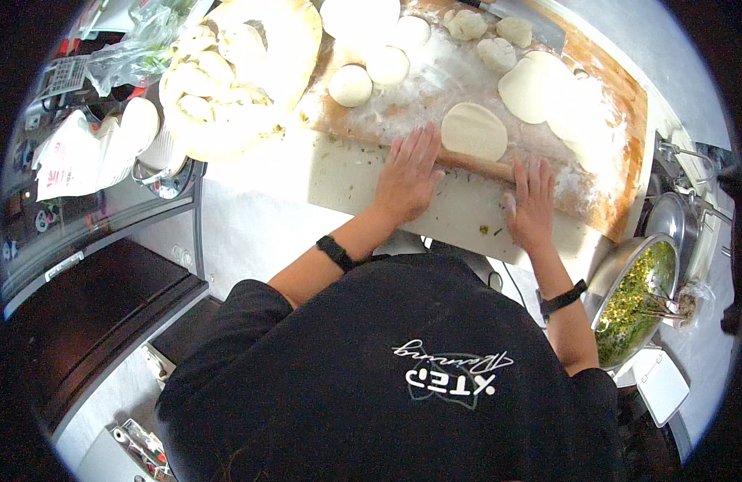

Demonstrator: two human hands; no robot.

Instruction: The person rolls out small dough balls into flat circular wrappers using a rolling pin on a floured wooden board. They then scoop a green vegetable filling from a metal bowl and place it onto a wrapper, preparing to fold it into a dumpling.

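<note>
Both my hands press on a thin wooden rolling pin (476,166), which lies across the floured wooden board (428,72). My left hand (410,175) rests over its left end with the palm down and fingers stretched forward. Over the right end lies my right hand (530,202), its fingers also extended. A flattened round of dough (474,129) sits just beyond the pin, between the hands. Farther right are larger rolled dough sheets (530,87), partly washed out by glare. Flattened dough balls (350,85) and rough dough lumps (496,55) lie farther back.
A large round tray (299,54) with filled dough pieces stands at left. A steel bowl (606,301) of chopped green and yellow filling, with utensils in it, is by my right forearm. A broad metal blade (530,24) lies at the board's back edge. Plastic bags (136,57) are far left.
</note>
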